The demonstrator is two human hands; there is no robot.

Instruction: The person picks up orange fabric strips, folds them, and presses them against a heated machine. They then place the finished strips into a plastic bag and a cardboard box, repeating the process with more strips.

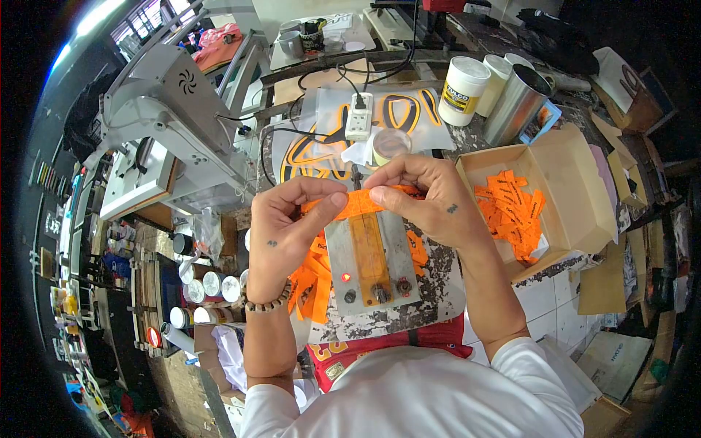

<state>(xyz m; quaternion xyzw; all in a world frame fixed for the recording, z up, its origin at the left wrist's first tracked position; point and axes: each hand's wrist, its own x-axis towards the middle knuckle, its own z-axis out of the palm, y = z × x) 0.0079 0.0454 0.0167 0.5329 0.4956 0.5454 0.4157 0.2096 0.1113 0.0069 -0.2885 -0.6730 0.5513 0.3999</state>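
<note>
The single head-worn camera looked forward and steeply down, from quite near above the left hand (286,223) and the right hand (432,198); its very wide view had dark, rounded corners.

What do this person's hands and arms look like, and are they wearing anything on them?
Both hands are ungloved. The left hand and the right hand each bear a small dark marking near the thumb's base. A chunky beaded bracelet circles the left wrist. Short white sleeves leave the forearms bare.
</note>
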